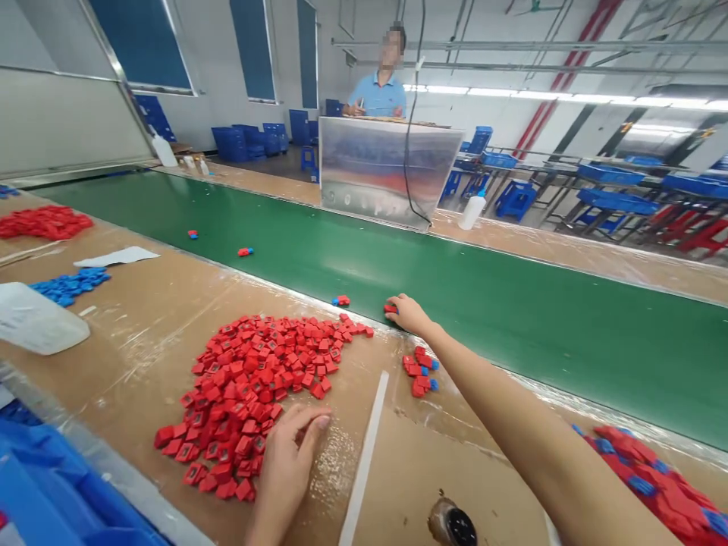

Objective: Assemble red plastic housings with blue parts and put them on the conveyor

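A small red plastic piece (390, 309) sits at the near edge of the green conveyor belt (512, 326), held in the fingertips of the right hand (408, 313). A broad, loose heap of red plastic pieces (255, 371) lies on the film-covered table (164, 303), its near edge touching the left hand (290, 451)

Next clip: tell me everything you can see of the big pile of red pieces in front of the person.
The pile of red pieces is a loose, low heap of many small, blocky, plastic-looking parts, all red, some showing a dark recess. It spreads over the film-covered brown table, tapering toward the green belt without lying on it. The left hand rests palm-down at its near edge, fingers touching pieces. The right hand is clear of it.
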Demonstrator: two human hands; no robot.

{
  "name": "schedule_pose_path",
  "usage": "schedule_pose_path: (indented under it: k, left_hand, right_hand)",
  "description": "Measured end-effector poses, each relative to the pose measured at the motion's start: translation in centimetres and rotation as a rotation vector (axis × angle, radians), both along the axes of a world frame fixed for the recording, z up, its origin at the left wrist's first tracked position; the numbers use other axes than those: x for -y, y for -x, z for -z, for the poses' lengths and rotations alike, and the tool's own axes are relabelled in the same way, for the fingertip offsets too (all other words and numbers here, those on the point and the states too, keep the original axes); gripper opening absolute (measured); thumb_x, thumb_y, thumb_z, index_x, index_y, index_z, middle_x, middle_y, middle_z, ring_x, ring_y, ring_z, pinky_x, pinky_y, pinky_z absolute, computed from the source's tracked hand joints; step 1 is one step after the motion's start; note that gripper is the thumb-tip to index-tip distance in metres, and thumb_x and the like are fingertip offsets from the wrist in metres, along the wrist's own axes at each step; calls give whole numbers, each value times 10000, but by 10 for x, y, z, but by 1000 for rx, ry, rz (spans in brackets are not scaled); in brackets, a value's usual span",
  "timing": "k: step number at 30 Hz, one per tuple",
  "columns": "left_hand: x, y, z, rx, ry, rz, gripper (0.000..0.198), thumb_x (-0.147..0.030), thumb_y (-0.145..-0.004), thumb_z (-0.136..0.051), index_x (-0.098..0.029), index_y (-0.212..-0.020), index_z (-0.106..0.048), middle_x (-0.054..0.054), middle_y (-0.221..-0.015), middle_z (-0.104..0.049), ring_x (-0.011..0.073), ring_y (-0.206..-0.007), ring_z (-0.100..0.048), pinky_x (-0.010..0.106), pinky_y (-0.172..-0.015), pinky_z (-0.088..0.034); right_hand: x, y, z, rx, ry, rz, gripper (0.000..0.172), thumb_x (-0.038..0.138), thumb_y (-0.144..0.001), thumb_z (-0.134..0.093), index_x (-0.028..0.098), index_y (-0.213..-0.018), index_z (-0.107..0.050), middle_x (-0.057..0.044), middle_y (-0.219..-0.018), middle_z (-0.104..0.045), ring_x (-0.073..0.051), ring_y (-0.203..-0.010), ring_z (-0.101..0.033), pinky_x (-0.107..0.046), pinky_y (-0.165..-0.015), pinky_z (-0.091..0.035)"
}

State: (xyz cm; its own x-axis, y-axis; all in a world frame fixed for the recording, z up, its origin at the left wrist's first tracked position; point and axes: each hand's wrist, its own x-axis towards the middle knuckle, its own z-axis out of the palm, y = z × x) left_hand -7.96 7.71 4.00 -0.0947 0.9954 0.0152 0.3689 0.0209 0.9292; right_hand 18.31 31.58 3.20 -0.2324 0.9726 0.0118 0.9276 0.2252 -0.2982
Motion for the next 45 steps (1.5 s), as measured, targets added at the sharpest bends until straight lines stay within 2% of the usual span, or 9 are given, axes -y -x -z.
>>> schedule_pose_path:
  k: [5, 8, 12, 18, 27, 31, 36, 40, 45]
  left_hand:
    - [11, -12, 1, 645, 211, -65, 289, -417, -697, -772, -154, -813, -736, 30, -708, -676, 140, -643, -591, 227, -589, -472]
    - [17, -22, 2, 1018, 303, -113, 307, -332, -628, -844, -136, -818, -704, 27, -770, -698, 112, -672, -630, 217, -669, -526]
    - [25, -37, 3, 1174, 399, -68, 270, -238, -621, -857, -132, -780, -666, 43, -835, -721, 135, -777, -682, 222, -737, -558]
    - [37, -59, 11, 1216, 462, 111, 263, -236, -664, -831, -139, -771, -611, 10, -754, -698, 63, -590, -593, 157, -548, -484]
    - [50, -71, 20, 941, 337, 113, 316, -307, -629, -832, -140, -757, -597, -17, -682, -618, 72, -574, -536, 176, -566, -447]
    - [52, -61, 23, 355, -11, 11, 160, -285, -796, -677, -193, -922, -643, 18, -828, -641, 150, -732, -600, 242, -682, -468]
    - [55, -48, 18, -498, -193, 316, 292, -185, -916, -446, -198, -1123, -651, 64, -891, -583, 222, -801, -603, 320, -741, -444]
    - [54, -46, 10, -682, -112, 546, 283, -126, -893, -470, -191, -1100, -652, 72, -897, -607, 242, -840, -609, 330, -738, -437]
    - [52, -44, 8, -581, -89, 555, 215, -123, -877, -511, -190, -1034, -641, 63, -936, -636, 232, -898, -602, 329, -792, -429]
  right_hand:
    - [11, -10, -3, 30, 63, 9, 293, 331, -926, -572, 168, -1169, -582, -81, -1188, -596, -203, -999, -611, -415, -852, -521]
    - [44, -29, -14, 0, 48, 34, 284, 276, -959, -502, 140, -1199, -570, -111, -1144, -635, -223, -1023, -612, -418, -886, -491]
    - [112, -59, -32, -82, 40, 68, 380, 158, -933, -452, 102, -1307, -492, -146, -1064, -697, -234, -962, -646, -352, -840, -482]
    - [233, -93, -54, -256, 92, 11, 269, 197, -883, -529, 177, -1143, -594, -59, -1049, -705, -172, -883, -672, -310, -795, -522]
    - [345, -100, -49, -521, 158, 1, 263, 284, -943, -497, 201, -1181, -570, -71, -1094, -664, -172, -957, -642, -373, -843, -533]
    - [350, -93, -48, -502, 110, -16, 242, 246, -938, -508, 203, -1166, -575, -68, -1082, -655, -163, -953, -634, -349, -829, -531]
    - [346, -81, -55, -305, 37, -87, 235, 218, -928, -520, 210, -1142, -617, -74, -1044, -642, -188, -937, -621, -351, -797, -515]
    - [344, -73, -51, -224, -13, -98, 223, 220, -923, -535, 203, -1135, -605, -78, -1004, -654, -212, -920, -623, -359, -781, -504]
    - [340, -67, -41, -197, -58, -134, 177, 200, -906, -564, 210, -1079, -601, -66, -971, -664, -217, -913, -622, -338, -770, -495]
